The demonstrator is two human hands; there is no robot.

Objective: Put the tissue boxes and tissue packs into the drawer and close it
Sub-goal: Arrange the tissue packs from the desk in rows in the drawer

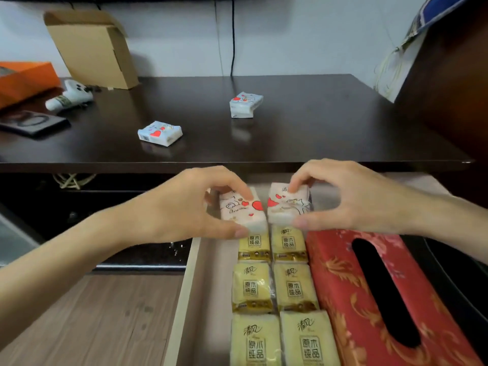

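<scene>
The drawer (pixel 184 291) stands pulled out below the dark tabletop (pixel 303 128). Inside lie several yellow tissue packs (pixel 294 286) in two columns, with a red patterned tissue box (pixel 343 294) along their right side. My left hand (pixel 184 207) pinches a white heart-print pack (pixel 244 211) at the back of the left column. My right hand (pixel 351 196) pinches a second heart-print pack (pixel 286 207) right beside it. Two more heart-print packs rest on the tabletop, one at centre-left (pixel 160 133) and one further back (pixel 245 104).
On the tabletop's left sit an orange box (pixel 23 80), a white game controller (pixel 71 96) and a dark flat device (pixel 31 124). A cardboard box (pixel 92 48) leans on the wall, where a black cable (pixel 233 35) hangs. Wooden floor (pixel 92 318) shows left of the drawer.
</scene>
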